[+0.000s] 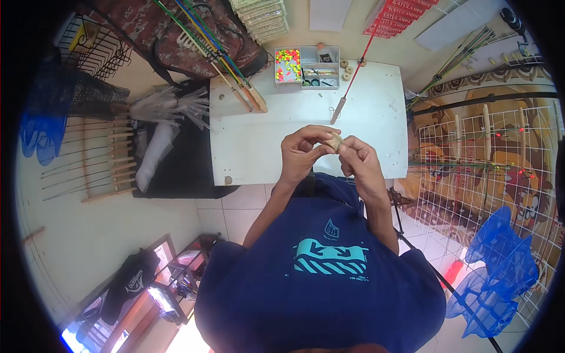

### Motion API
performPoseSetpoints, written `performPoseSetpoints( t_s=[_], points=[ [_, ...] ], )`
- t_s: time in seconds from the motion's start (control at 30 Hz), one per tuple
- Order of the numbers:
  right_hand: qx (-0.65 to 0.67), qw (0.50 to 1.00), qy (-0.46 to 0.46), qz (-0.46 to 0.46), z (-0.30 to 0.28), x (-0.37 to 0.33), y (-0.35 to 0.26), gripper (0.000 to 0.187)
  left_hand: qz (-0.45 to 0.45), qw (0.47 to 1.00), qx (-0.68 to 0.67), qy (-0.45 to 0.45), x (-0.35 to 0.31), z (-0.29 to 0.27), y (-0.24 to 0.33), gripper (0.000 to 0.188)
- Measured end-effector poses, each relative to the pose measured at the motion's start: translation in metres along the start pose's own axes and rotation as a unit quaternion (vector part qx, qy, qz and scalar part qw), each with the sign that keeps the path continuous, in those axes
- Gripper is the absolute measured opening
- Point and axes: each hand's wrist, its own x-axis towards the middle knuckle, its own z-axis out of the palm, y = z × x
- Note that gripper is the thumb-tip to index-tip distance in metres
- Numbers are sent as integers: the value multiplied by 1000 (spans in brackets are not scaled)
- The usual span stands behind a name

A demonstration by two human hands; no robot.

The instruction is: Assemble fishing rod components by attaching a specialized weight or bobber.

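In front of my chest, over the near edge of the white table, both hands meet at a small tan piece. My left hand pinches it from the left between thumb and fingers. From the right, my right hand closes thumb and finger at its edge. The piece is partly covered by fingers, so its exact kind is unclear. Just beyond my hands lies a thin red fishing rod with a pale handle, its handle end toward me.
At the table's back stands a compartment box with bright floats and small tackle. Several tan rings lie beside it. Rods with wooden handles lean at the left. A wire grid and blue nets are on the right.
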Motion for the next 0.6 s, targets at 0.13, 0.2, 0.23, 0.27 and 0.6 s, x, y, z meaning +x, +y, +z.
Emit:
performPoseSetpoints(
  t_s=[0.13,0.2,0.23,0.27,0.6],
  points=[
    [-29,998,20,-45,3,0,4,19,-24,1000,-2,4,-2,1,-1,23],
    [-36,998,19,-43,4,-1,3,19,-26,999,-27,12,-2,4,-2,26],
    [-37,998,18,-43,5,-2,3,19,-25,999,-27,13,-3,4,-5,26],
    [-25,999,3,-33,5,-3,2,19,-13,999,-40,21,-4,4,-9,27],
    [-90,989,-111,28,-13,1,-5,18,-62,989,-126,-48,-7,4,-1,29]
  ],
)
